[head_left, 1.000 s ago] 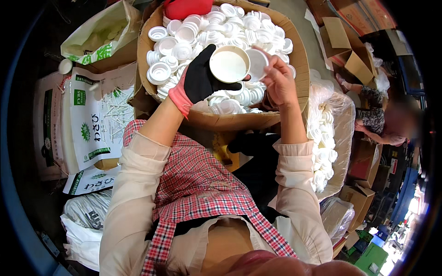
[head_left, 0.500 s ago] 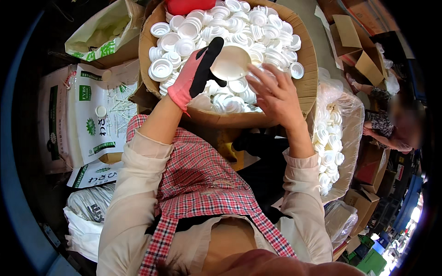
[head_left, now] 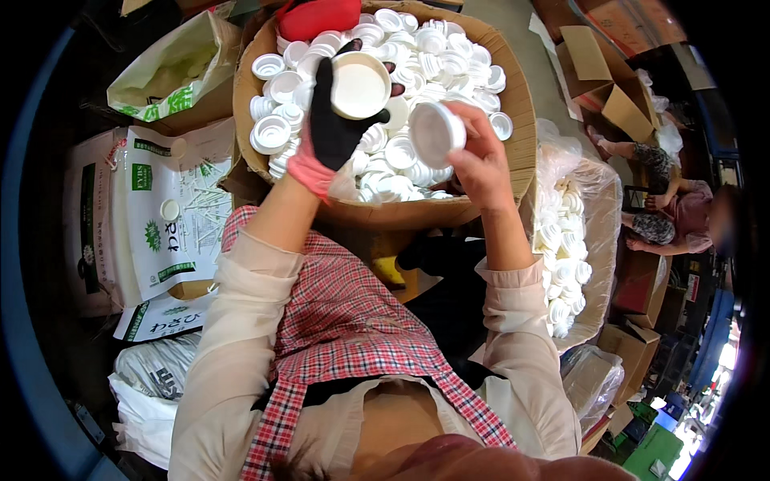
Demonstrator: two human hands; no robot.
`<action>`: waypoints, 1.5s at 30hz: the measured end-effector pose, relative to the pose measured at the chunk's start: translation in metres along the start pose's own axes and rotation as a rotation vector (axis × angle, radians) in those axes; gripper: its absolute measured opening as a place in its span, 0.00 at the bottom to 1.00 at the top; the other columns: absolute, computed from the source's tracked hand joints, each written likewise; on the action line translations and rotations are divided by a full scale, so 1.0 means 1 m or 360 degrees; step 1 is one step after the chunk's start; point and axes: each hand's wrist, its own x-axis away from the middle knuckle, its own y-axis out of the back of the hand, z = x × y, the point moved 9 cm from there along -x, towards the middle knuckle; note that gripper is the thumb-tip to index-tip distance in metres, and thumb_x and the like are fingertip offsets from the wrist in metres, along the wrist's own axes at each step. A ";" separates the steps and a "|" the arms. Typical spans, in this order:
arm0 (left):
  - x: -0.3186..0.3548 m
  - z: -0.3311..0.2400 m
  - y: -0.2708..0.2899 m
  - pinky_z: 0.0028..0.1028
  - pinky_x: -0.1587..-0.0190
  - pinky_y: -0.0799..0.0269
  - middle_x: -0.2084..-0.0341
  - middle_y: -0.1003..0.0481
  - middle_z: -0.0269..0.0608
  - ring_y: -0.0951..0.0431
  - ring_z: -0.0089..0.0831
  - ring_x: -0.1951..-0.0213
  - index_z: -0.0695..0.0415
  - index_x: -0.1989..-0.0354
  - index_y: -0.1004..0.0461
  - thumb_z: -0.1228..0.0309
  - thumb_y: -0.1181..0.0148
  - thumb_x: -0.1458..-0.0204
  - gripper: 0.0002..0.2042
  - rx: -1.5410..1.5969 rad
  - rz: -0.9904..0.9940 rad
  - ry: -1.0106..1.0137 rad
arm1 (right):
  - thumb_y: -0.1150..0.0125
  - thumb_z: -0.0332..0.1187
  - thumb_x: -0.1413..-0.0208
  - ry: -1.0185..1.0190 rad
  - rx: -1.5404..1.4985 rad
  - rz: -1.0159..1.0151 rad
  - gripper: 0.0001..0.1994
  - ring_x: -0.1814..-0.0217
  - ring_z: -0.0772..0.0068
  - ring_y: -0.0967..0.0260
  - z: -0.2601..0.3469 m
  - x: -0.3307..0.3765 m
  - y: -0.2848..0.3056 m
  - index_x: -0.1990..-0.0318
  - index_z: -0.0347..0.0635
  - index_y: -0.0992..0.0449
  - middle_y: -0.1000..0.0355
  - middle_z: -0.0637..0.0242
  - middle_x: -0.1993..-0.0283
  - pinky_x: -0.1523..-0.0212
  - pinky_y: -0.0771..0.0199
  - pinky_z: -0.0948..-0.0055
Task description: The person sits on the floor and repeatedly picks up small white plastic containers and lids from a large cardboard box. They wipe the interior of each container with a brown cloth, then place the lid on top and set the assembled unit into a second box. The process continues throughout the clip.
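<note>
My left hand (head_left: 335,143), in a pink glove with a black palm, is turned palm up. Its fingers curl around a shallow, cream-coloured round cup or lid (head_left: 361,86), whose hollow side faces up. To the right of it, my bare right hand (head_left: 486,167) grips a white plastic cap (head_left: 436,135) by its edge, tilted toward the left. The two pieces are apart. Both hands are over a large cardboard box (head_left: 449,212) heaped with white plastic caps (head_left: 453,62); the hands hide part of the heap.
A red object (head_left: 321,18) lies at the box's far left. On the right stands a plastic-lined box (head_left: 597,240) of stacked white caps. Left are an open white bag (head_left: 128,92) and a printed sheet (head_left: 144,240) with thin white sticks. A person (head_left: 670,200) sits far right.
My left hand has turned palm up, showing the cream piece's hollow side. A white cap now shows in my right hand, which was blurred with fingers spread near the cream piece.
</note>
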 end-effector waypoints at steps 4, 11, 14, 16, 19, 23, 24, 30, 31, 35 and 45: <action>0.008 0.011 -0.016 0.41 0.63 0.22 0.44 0.36 0.66 0.26 0.53 0.53 0.54 0.33 0.50 0.32 0.71 0.46 0.42 0.1501 0.0072 0.0537 | 0.28 0.38 0.56 -0.0040 -0.0547 -0.0159 0.34 0.44 0.66 0.33 -0.007 0.003 0.019 0.40 0.45 0.37 0.33 0.62 0.45 0.45 0.30 0.68; 0.020 0.012 -0.036 0.38 0.60 0.24 0.45 0.36 0.66 0.26 0.51 0.57 0.60 0.33 0.50 0.34 0.71 0.44 0.42 0.1532 0.0215 0.0681 | 0.31 0.25 0.57 0.0060 -0.0540 -0.0121 0.34 0.40 0.62 0.37 -0.005 0.001 0.019 0.39 0.45 0.38 0.35 0.58 0.42 0.42 0.32 0.62; 0.019 0.009 -0.034 0.38 0.61 0.23 0.45 0.37 0.67 0.26 0.53 0.57 0.60 0.33 0.51 0.35 0.69 0.44 0.42 0.1612 0.0213 0.0681 | 0.35 0.20 0.60 0.0120 -0.0560 -0.0154 0.35 0.38 0.58 0.38 0.002 0.001 0.020 0.39 0.42 0.38 0.37 0.55 0.40 0.43 0.30 0.59; 0.018 0.011 -0.030 0.36 0.65 0.23 0.46 0.34 0.64 0.24 0.52 0.56 0.58 0.34 0.48 0.32 0.71 0.46 0.43 0.1452 0.0145 0.0707 | 0.38 0.25 0.53 0.0046 -0.0462 -0.0161 0.30 0.43 0.57 0.33 0.001 -0.001 0.015 0.40 0.39 0.38 0.35 0.54 0.43 0.49 0.26 0.61; 0.020 0.014 -0.032 0.34 0.67 0.22 0.47 0.33 0.63 0.23 0.51 0.55 0.57 0.34 0.47 0.32 0.72 0.46 0.43 0.1397 0.0146 0.0717 | 0.45 0.35 0.42 -0.0228 -0.0397 -0.0117 0.25 0.52 0.56 0.27 -0.020 -0.003 0.015 0.40 0.34 0.40 0.31 0.53 0.49 0.58 0.21 0.62; 0.028 0.026 -0.027 0.34 0.62 0.21 0.46 0.31 0.51 0.25 0.42 0.50 0.59 0.35 0.45 0.35 0.71 0.44 0.41 0.1201 -0.0213 0.0796 | 0.52 0.38 0.36 -0.0471 -0.0326 -0.0045 0.24 0.57 0.59 0.24 -0.032 0.000 -0.006 0.38 0.34 0.43 0.29 0.55 0.53 0.63 0.20 0.65; 0.027 0.022 -0.028 0.36 0.58 0.22 0.47 0.30 0.45 0.26 0.39 0.48 0.59 0.35 0.44 0.35 0.74 0.43 0.40 0.1127 -0.0240 0.0765 | 0.48 0.35 0.38 -0.0303 -0.0136 -0.0039 0.24 0.56 0.61 0.25 -0.021 0.000 -0.011 0.38 0.36 0.42 0.29 0.56 0.53 0.62 0.20 0.66; 0.025 0.005 -0.015 0.31 0.43 0.34 0.48 0.29 0.42 0.27 0.30 0.48 0.63 0.40 0.41 0.59 0.40 0.47 0.30 -0.0062 0.0007 0.0274 | 0.34 0.27 0.50 -0.0080 0.0603 0.0017 0.27 0.50 0.70 0.30 -0.008 0.007 -0.008 0.41 0.39 0.35 0.37 0.61 0.43 0.53 0.25 0.72; 0.024 -0.004 -0.018 0.30 0.45 0.33 0.50 0.27 0.42 0.26 0.31 0.49 0.63 0.42 0.39 0.60 0.40 0.47 0.28 -0.0233 0.0044 0.0104 | 0.32 0.28 0.52 -0.0208 0.0334 -0.0042 0.28 0.48 0.71 0.33 -0.017 0.007 0.001 0.42 0.38 0.34 0.40 0.63 0.41 0.52 0.27 0.72; 0.024 -0.025 -0.023 0.30 0.48 0.32 0.55 0.24 0.43 0.23 0.34 0.54 0.63 0.45 0.36 0.62 0.34 0.52 0.29 -0.0823 0.0028 -0.0211 | 0.30 0.26 0.55 0.0307 0.0590 -0.0017 0.30 0.47 0.71 0.34 0.011 0.006 -0.020 0.42 0.42 0.33 0.40 0.62 0.42 0.54 0.25 0.73; 0.025 -0.028 -0.031 0.29 0.41 0.37 0.44 0.31 0.40 0.28 0.29 0.47 0.62 0.40 0.39 0.59 0.44 0.43 0.27 -0.0787 0.0066 -0.0197 | 0.28 0.25 0.63 0.0859 0.1591 -0.0039 0.35 0.49 0.62 0.33 0.058 0.018 -0.047 0.41 0.42 0.34 0.37 0.58 0.46 0.59 0.27 0.72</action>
